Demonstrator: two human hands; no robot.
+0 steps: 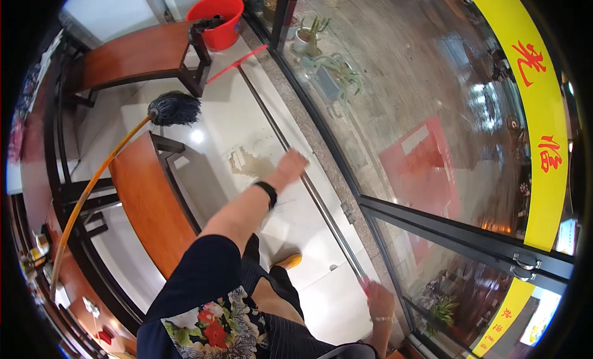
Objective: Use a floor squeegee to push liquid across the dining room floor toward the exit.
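Note:
A squeegee with a long metal pole (261, 104) and a thin red head (227, 71) slants across the view, its head far from me near the glass front. My left hand (292, 164), below a black wristband (267, 194), is closed around the middle of the pole. My right hand (381, 299), with a bracelet at the wrist, grips the pole's red end (365, 285) at the lower right. Beneath the pole is a pale tiled floor (319, 252). A brownish wet-looking patch (254, 163) lies on it, just beyond my left hand.
Glass panels in dark frames (324, 139) run along the right, with plants (333, 76) beyond. Two wooden benches (150, 201) (134, 55) stand left. A mop with dark strands (176, 109) and a long wooden handle (88, 192) spans that side. A red bucket (220, 35) stands far ahead.

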